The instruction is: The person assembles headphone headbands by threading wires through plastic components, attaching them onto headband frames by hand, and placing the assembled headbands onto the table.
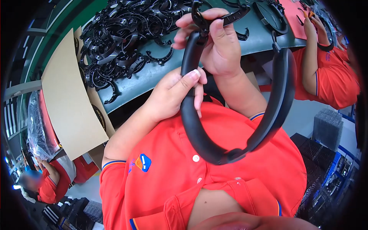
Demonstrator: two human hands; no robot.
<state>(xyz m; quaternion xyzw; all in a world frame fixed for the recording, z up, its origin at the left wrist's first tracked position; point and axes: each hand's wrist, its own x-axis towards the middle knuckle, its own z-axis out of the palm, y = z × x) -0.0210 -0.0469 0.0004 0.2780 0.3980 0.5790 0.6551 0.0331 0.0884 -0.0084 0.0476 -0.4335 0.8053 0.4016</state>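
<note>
"While the head view looks down on the shirt (237, 165), where is the black headband (280, 99)?"

"Up in front of the chest, its curve hanging low and its far arm rising on the right side."

"And the hands?"

"The left hand (178, 90) is closed round the band's nearer arm, thumb laid across it. The right hand (224, 44), partly curled, grips the upper end, with a small curved part (234, 17) between its thumb and fingers."

"Are those two pieces joined?"

"I can't tell; fingers cover the spot."

"What lies about them?"

"Beyond, a heap of black curved parts (115, 42) on the green bench (130, 90), with a cardboard box (69, 96) beside it. One co-worker (331, 74) is at the right, another (57, 180) at the lower left."
</note>
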